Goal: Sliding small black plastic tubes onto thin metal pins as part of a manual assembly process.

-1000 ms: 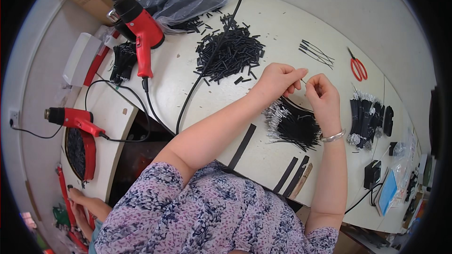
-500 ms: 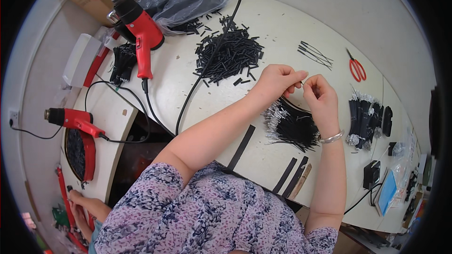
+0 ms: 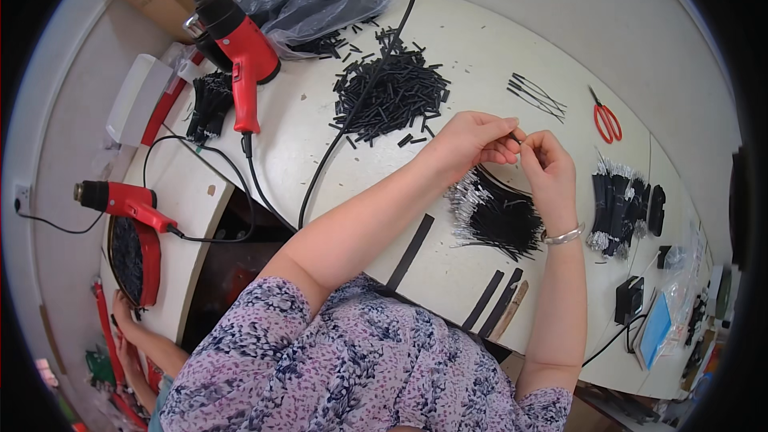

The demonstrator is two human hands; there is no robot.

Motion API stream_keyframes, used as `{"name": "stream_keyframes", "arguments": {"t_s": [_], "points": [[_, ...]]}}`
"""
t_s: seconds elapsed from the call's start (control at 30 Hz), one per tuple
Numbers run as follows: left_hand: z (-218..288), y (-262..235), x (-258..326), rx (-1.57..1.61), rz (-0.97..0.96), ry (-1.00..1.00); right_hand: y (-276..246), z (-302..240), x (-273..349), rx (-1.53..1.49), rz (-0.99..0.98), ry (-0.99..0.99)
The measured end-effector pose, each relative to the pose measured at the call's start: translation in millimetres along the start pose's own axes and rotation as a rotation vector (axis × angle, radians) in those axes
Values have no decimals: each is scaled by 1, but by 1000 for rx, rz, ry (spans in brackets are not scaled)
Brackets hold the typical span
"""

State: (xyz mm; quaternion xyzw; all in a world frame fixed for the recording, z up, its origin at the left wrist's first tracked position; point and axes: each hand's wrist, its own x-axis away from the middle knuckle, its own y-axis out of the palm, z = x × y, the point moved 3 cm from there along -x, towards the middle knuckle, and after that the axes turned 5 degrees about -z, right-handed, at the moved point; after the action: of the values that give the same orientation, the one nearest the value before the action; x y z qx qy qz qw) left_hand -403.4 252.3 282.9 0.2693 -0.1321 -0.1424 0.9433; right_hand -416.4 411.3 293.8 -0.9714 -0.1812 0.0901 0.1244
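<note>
My left hand (image 3: 480, 140) and my right hand (image 3: 550, 166) meet over the table, fingertips pinched close together. Between them shows the end of a thin black wire (image 3: 518, 138); whether a short tube sits on it is too small to tell. Just below lies a bundle of black wires (image 3: 508, 222) with silvery ends, partly behind my right hand and wrist. Beyond my left forearm is a heap of short black tubes (image 3: 392, 96). Several loose black wires (image 3: 538, 98) lie past my fingers.
Red-handled scissors (image 3: 606, 122) and tied wire bundles (image 3: 616, 208) lie at the right. Two red heat guns (image 3: 244, 72) (image 3: 128, 204) stand at the left, a black cord (image 3: 352, 112) crossing the table. Black strips (image 3: 484, 300) lie near the front edge. A co-worker's hands (image 3: 136, 336) show lower left.
My fingertips have shifted slightly, and my left fingers are curled a little more around the thin black wire. Lower left, the co-worker's hands have moved a little.
</note>
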Motion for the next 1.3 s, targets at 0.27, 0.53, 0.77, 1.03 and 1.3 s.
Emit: {"name": "stream_keyframes", "arguments": {"t_s": [0.27,0.53,0.77,1.03,1.3], "points": [[4,3,1,14,30,53,1,-4,-1,-48,-12,36],[4,1,0,29,78,66,-3,-4,-3,16,8,14],[21,-25,3,19,347,251,-20,-14,-58,679,147,-163],[28,-28,6,55,414,298,-13,25,-89,978,102,-302],[45,-39,18,59,468,412,16,-24,-16,518,-245,-6]]}}
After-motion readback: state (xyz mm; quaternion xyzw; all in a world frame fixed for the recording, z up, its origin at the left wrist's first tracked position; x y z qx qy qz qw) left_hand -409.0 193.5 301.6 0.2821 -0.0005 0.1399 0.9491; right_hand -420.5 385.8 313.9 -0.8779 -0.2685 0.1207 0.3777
